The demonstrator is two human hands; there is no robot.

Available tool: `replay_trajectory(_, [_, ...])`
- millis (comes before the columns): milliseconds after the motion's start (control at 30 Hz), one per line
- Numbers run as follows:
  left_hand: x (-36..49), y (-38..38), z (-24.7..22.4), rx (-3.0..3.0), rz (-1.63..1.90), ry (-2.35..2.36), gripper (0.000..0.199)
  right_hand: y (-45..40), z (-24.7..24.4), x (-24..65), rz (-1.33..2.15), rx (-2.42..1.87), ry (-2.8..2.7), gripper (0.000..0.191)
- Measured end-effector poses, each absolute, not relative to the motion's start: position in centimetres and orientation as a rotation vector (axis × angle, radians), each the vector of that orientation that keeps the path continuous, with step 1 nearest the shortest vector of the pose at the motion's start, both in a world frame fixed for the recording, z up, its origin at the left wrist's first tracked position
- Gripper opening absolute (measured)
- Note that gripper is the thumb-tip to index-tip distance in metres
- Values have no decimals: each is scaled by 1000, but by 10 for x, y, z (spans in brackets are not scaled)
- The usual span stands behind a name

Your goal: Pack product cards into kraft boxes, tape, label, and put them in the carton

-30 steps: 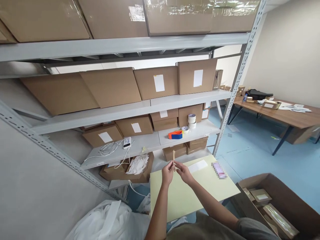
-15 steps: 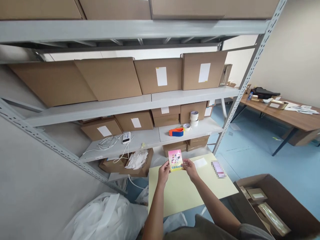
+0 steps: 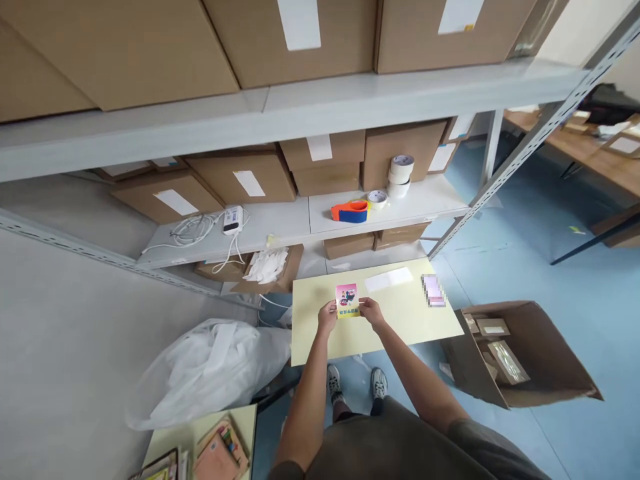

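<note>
A small pink and yellow booklet point(image 3: 347, 300), with cartoon figures and lettering that appears upside down, is held up between both hands. My left hand point(image 3: 327, 316) pinches its left edge, and my right hand point(image 3: 371, 312) grips the right edge. Below and around them spreads a pale yellow tabletop point(image 3: 320, 343). A white paper strip point(image 3: 389, 279) lies on it beyond my right hand. Farther right on the same top is a pixelated pinkish-purple item point(image 3: 433, 291).
Metal shelving point(image 3: 280, 110) with cardboard boxes rises in front. An orange and blue tape dispenser point(image 3: 350, 211) and tape rolls point(image 3: 399, 175) sit on a shelf. An open carton point(image 3: 545, 360) stands right, a white plastic bag point(image 3: 215, 367) left, and books point(image 3: 220, 453) lie lower left.
My view has tilted downward, bringing my shoes and the books into sight. Both hands still hold the booklet, and more of the white paper strip shows.
</note>
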State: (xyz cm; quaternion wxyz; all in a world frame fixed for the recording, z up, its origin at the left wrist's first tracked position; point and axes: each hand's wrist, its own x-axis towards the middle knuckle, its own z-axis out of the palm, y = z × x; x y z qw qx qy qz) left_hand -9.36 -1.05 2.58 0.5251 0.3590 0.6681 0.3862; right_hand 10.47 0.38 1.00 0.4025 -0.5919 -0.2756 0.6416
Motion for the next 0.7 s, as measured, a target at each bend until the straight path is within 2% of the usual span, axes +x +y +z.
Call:
replay_trajectory(200, [-78,-38,-32,778,802,1876,51,-15,-44,129,1543,-1827,-747,45])
replay_trajectory(500, [-58,-44,-91,756,778,1692,58,-21,-67,117,1654,-1717,-775,52])
replay_trajectory(700, [-99,-43,-113,781,761,1623,55,-22,-74,58,1749,-1676,-776,54])
